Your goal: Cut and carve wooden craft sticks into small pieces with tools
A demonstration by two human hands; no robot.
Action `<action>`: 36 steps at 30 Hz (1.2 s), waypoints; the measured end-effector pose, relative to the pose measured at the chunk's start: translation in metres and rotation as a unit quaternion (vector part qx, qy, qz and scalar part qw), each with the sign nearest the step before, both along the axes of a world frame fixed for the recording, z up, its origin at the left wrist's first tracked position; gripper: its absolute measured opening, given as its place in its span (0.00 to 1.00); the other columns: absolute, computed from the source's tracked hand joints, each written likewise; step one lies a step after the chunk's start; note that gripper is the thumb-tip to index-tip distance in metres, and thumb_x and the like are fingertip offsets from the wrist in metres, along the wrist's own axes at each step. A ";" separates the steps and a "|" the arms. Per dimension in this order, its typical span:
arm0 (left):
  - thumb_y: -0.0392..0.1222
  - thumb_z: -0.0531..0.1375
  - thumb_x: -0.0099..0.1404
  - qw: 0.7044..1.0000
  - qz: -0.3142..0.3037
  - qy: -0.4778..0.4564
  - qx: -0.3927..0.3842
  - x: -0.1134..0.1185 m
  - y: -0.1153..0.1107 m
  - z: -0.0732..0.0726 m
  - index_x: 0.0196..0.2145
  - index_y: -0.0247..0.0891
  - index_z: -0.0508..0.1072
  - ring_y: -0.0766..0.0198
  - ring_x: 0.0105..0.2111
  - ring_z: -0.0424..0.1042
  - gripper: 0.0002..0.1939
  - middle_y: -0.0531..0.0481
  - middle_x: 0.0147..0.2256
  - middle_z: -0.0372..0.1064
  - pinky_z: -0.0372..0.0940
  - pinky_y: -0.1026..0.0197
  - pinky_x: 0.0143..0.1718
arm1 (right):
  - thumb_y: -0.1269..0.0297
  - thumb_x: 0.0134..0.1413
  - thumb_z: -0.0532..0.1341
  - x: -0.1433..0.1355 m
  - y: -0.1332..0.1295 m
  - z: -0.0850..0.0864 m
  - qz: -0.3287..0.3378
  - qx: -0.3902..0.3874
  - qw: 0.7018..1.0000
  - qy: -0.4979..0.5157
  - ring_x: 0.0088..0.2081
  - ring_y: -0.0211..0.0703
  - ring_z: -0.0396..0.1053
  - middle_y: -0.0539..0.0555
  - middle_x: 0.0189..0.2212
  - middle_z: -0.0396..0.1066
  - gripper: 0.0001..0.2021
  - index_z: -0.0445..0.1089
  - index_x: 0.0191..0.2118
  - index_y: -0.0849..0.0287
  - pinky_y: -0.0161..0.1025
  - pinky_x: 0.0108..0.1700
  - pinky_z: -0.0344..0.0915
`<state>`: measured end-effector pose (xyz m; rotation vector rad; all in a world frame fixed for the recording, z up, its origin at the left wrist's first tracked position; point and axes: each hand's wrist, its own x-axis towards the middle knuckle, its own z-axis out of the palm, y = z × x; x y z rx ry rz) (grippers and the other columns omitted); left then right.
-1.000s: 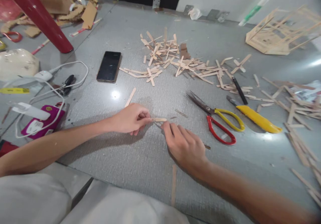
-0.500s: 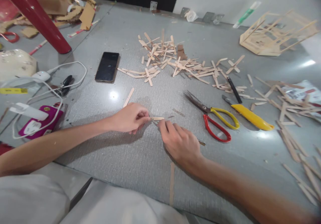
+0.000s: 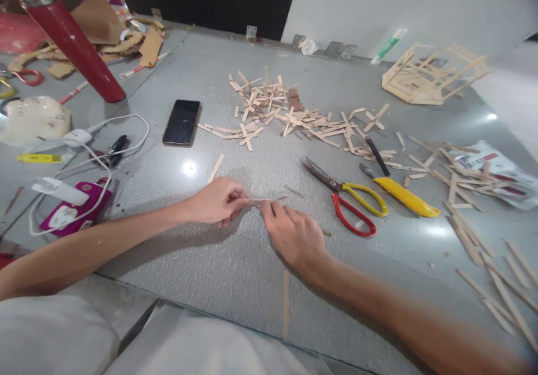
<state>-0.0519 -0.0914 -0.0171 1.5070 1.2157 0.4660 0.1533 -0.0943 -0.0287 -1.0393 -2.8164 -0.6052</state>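
My left hand (image 3: 221,200) pinches one end of a thin wooden craft stick (image 3: 255,200) between thumb and fingertips. Close on its right, my right hand (image 3: 294,232) is closed, its fingertips at the stick's other end. A slim tool with a brass-coloured end (image 3: 327,232) pokes out behind the right hand; the fingers hide most of it, so its kind cannot be made out. Another craft stick (image 3: 216,169) lies just beyond my left hand. To the right rest scissors (image 3: 336,186) with one yellow and one red handle, blades apart.
Beyond the hands spreads a pile of craft sticks (image 3: 269,100), with a phone (image 3: 181,121) at its left. A yellow cutter (image 3: 406,195) and a stick frame (image 3: 432,78) are on the right. Leftward are a charger cable (image 3: 145,123), a purple box (image 3: 79,209) and a red cylinder (image 3: 79,50).
The view has shifted slightly, so the table things appear moved left and a little lower. The stick between my hands has turned edge-on, and my hands are slightly closer together.
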 end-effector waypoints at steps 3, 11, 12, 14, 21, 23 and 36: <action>0.42 0.54 0.72 1.000 0.012 0.000 -0.016 0.001 0.000 0.000 0.25 0.37 0.65 0.70 0.13 0.68 0.17 0.55 0.18 0.65 0.61 0.70 0.13 | 0.82 0.59 0.54 -0.001 -0.006 0.001 0.000 0.071 0.997 -0.002 0.22 0.39 0.67 0.50 0.21 0.68 0.12 0.69 0.31 0.61 0.36 0.25 0.55; 0.38 0.55 0.71 0.997 0.071 -0.018 -0.021 0.003 -0.001 0.000 0.26 0.35 0.68 0.72 0.13 0.67 0.14 0.54 0.19 0.68 0.59 0.71 0.12 | 0.74 0.66 0.55 0.013 -0.017 0.007 0.032 0.035 0.995 0.082 0.21 0.37 0.66 0.49 0.21 0.67 0.11 0.70 0.32 0.61 0.36 0.25 0.53; 0.38 0.56 0.71 0.996 0.081 -0.030 -0.012 0.003 -0.001 0.002 0.27 0.34 0.69 0.72 0.13 0.67 0.13 0.54 0.20 0.68 0.60 0.72 0.13 | 0.70 0.67 0.56 0.016 -0.012 0.009 0.027 -0.010 0.990 0.135 0.22 0.37 0.67 0.49 0.22 0.69 0.10 0.71 0.33 0.60 0.36 0.25 0.53; 0.40 0.57 0.71 0.994 0.091 -0.059 0.008 0.004 -0.003 0.008 0.28 0.33 0.70 0.72 0.15 0.69 0.13 0.54 0.21 0.69 0.62 0.71 0.15 | 0.58 0.66 0.59 0.021 0.000 0.018 -0.019 -0.123 0.956 0.265 0.22 0.37 0.68 0.49 0.24 0.74 0.10 0.71 0.41 0.60 0.35 0.25 0.55; 0.42 0.62 0.67 0.981 0.115 -0.114 0.108 0.015 -0.022 0.044 0.42 0.34 0.81 0.72 0.20 0.71 0.11 0.51 0.26 0.73 0.68 0.70 0.20 | 0.51 0.59 0.64 0.027 0.016 0.052 -0.072 -0.488 0.693 0.526 0.22 0.35 0.64 0.50 0.25 0.75 0.15 0.73 0.42 0.59 0.35 0.24 0.57; 0.40 0.63 0.66 0.975 0.122 -0.118 0.144 0.020 -0.030 0.052 0.43 0.35 0.82 0.71 0.22 0.72 0.10 0.50 0.29 0.75 0.70 0.70 0.23 | 0.52 0.56 0.66 0.029 0.009 0.057 -0.067 -0.476 0.680 0.554 0.20 0.32 0.57 0.48 0.23 0.72 0.13 0.73 0.35 0.59 0.34 0.23 0.55; 0.38 0.64 0.66 0.937 0.090 -0.011 0.336 0.036 -0.053 0.069 0.41 0.37 0.80 0.71 0.25 0.73 0.06 0.50 0.34 0.80 0.70 0.70 0.29 | 0.56 0.55 0.68 0.038 -0.021 0.073 -0.057 -0.354 0.693 0.625 0.17 0.30 0.50 0.43 0.16 0.59 0.10 0.75 0.33 0.57 0.33 0.18 0.46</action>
